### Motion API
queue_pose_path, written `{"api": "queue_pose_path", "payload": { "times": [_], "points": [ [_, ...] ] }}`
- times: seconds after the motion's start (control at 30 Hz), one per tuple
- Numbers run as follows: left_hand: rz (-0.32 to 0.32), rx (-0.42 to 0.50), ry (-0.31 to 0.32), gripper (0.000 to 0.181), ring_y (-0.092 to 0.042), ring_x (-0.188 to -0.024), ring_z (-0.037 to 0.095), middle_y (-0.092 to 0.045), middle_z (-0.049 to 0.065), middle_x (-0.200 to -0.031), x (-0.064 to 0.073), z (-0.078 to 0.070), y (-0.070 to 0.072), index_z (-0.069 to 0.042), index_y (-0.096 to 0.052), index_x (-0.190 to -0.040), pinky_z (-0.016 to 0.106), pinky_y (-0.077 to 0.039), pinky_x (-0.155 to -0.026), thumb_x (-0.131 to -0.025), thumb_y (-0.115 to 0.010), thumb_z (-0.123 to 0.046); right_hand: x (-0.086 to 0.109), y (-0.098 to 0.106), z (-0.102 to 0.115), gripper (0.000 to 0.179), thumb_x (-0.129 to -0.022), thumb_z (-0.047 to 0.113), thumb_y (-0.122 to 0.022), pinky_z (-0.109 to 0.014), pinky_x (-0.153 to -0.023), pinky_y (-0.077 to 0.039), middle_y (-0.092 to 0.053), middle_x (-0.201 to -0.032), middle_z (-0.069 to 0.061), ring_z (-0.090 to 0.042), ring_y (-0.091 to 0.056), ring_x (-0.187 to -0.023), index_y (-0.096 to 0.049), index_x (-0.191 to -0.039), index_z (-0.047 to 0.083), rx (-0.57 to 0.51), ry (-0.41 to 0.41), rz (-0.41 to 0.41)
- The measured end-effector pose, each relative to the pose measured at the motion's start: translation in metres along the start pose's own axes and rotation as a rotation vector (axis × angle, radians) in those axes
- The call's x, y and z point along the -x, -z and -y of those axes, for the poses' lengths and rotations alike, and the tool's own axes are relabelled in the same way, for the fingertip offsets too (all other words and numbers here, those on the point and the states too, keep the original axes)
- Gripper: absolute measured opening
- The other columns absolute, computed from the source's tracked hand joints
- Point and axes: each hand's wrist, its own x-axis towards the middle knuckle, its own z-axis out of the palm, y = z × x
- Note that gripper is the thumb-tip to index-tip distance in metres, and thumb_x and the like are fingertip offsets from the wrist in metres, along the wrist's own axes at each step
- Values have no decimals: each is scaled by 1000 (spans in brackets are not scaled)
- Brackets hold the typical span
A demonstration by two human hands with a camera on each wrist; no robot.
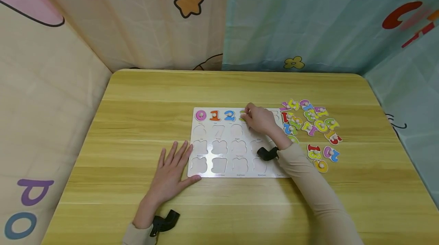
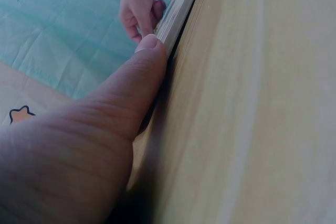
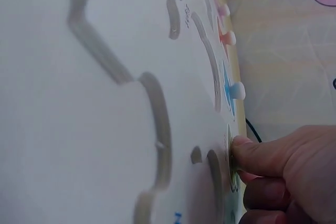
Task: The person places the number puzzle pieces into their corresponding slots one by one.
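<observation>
The right hand (image 1: pixel 261 120) pinches a number (image 1: pixel 242 115) at its fingertips. The left hand (image 1: pixel 170 178), fingers apart, touches the board (image 1: pixel 209 161) beside them.

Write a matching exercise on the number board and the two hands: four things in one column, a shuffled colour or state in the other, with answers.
1. Top-row 0
2. Left hand
3. Top-row 2
4. Right hand

A. Blue
B. Holding the yellow-green piece
C. Pink
D. Spread at the board's left edge

Pairs: 1-C, 2-D, 3-A, 4-B
</observation>
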Motion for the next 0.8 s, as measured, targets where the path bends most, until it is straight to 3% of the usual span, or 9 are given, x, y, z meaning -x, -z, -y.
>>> {"api": "queue_pose_path", "payload": {
  "times": [0.8],
  "points": [
    [37, -12, 18, 92, 0, -143, 30, -13, 5, -158, -1, 0, -1, -17, -19, -153, 54, 5, -110, -84, -53, -67, 12, 0, -5, 33, -94, 38, -58, -29, -41, -27, -49, -58, -2, -19, -43, -47, -51, -109, 9, -29, -52, -16]
  ]
}}
